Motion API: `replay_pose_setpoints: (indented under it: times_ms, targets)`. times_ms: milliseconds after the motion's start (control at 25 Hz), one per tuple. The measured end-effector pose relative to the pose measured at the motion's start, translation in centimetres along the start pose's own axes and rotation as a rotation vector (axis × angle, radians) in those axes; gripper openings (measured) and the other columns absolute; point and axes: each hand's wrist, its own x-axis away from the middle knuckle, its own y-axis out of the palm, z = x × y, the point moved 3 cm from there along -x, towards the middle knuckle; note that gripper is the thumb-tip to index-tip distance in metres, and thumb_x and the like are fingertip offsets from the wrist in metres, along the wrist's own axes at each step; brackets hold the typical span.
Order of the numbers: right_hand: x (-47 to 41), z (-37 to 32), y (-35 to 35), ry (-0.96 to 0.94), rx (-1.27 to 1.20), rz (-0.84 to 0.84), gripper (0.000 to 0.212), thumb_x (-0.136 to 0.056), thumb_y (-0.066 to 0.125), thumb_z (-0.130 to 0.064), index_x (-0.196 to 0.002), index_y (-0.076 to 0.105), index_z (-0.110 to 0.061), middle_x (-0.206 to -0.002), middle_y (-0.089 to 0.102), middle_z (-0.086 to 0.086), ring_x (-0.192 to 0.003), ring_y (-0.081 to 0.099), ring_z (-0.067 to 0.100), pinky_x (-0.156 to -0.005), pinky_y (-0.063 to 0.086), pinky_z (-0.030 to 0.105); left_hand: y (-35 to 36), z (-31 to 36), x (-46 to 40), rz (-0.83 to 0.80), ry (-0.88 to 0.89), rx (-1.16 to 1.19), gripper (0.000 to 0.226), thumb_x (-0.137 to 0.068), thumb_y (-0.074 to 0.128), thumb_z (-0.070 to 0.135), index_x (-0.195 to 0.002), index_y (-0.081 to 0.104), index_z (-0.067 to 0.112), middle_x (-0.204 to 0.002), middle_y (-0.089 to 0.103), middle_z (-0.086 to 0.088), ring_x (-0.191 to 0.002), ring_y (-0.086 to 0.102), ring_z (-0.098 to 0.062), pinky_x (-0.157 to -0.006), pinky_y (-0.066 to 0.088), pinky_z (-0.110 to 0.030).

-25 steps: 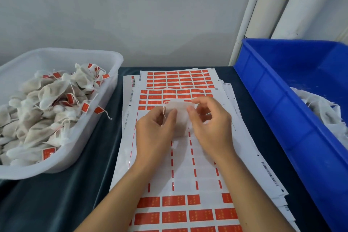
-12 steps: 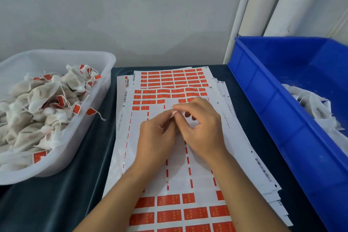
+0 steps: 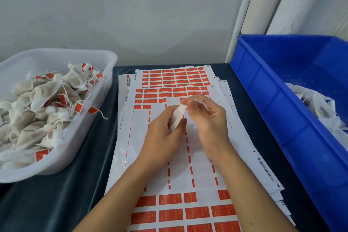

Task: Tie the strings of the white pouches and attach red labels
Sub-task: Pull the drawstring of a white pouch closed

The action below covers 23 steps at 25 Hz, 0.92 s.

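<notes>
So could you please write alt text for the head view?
Left hand holds a white pouch while right hand pinches its string over red label sheets, between a clear tub and blue bin.

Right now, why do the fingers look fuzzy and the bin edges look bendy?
In the head view, the right hand pinching the string is smeared at the fingertips, likely motion blur; the left hand gripping the white pouch looks sharper. The blue bin rim bows from the wide-angle lens.
</notes>
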Motion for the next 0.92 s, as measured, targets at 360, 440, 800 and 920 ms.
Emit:
replay_pose_setpoints:
  times_ms: [360, 440, 800, 920]
  targets:
    - [-1.0, 0.8, -1.8, 0.178, -0.311, 0.222, 0.035, -0.108, 0.050, -0.025, -0.079, 0.071, -0.029, -0.084, 0.066, -0.003, -0.069, 0.051, 0.010, -0.068, 0.049, 0.022, 0.2, -0.6, 0.4, -0.117, -0.111, -0.103, 0.043, -0.102, 0.059, 0.043, -0.135, 0.038, 0.061, -0.105, 0.048, 0.043, -0.092, 0.057, 0.014, -0.061, 0.041, 0.000]
    - [-1.3, 0.9, -2.5, 0.207, -0.379, 0.280, 0.038, -0.108, 0.051, -0.023, -0.075, 0.071, -0.029, -0.079, 0.064, -0.004, -0.065, 0.052, 0.007, -0.065, 0.050, 0.020, 0.2, -0.6, 0.3, -0.146, -0.105, -0.152, 0.045, -0.102, 0.060, 0.043, -0.137, 0.038, 0.060, -0.101, 0.049, 0.040, -0.090, 0.058, 0.015, -0.060, 0.041, -0.001]
    - [-1.5, 1.9, -3.4, 0.288, -0.402, 0.309, 0.032, -0.104, 0.055, -0.036, -0.081, 0.077, -0.028, -0.075, 0.064, -0.002, -0.066, 0.059, 0.008, -0.071, 0.057, 0.022, -0.1, -0.6, 0.5, -0.227, -0.091, -0.154, 0.039, -0.089, 0.052, 0.072, -0.089, 0.062, 0.034, -0.086, 0.064, 0.018, -0.079, 0.066, -0.001, -0.059, 0.050, -0.008]
    - [-1.6, 2.3, -3.6, 0.310, -0.288, 0.315, 0.028, -0.103, 0.055, -0.042, -0.088, 0.077, -0.033, -0.085, 0.072, -0.004, -0.071, 0.066, 0.008, -0.072, 0.057, 0.023, -0.3, -0.4, 0.5, -0.191, -0.108, -0.039, 0.039, -0.088, 0.054, 0.067, -0.085, 0.064, 0.030, -0.082, 0.067, 0.013, -0.079, 0.067, -0.004, -0.064, 0.049, -0.006]
